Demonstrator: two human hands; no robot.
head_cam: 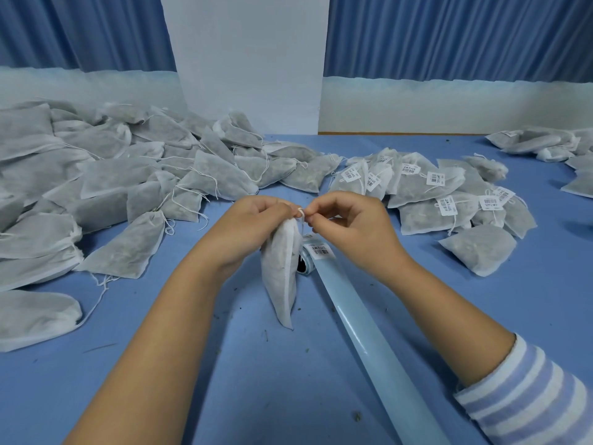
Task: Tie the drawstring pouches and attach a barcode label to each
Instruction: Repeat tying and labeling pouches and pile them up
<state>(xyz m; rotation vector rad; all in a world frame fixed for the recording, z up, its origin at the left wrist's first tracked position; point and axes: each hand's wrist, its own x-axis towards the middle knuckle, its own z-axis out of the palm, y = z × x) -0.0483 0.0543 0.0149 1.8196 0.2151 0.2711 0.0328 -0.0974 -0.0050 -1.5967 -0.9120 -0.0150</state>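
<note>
Mid-tie at the blue bench's (513, 303) centre, the left hand (256, 220) gripped the neck of the white fabric pouch (282, 274) while the right hand (349, 220) pinched its thin white drawstring (300, 213) in its fingers; cinching seemed next, then the white barcode label (321, 250) at the pouch's two o'clock.

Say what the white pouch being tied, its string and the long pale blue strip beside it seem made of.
White translucent drawstring pouch: probably thin non-woven fabric, matte; greyish filling shows through.
Thin white drawstring: likely cotton or synthetic cord, matte and limp.
Long pale blue strip: apparently glossy release paper; it carries highlights and a barcode label.
</note>
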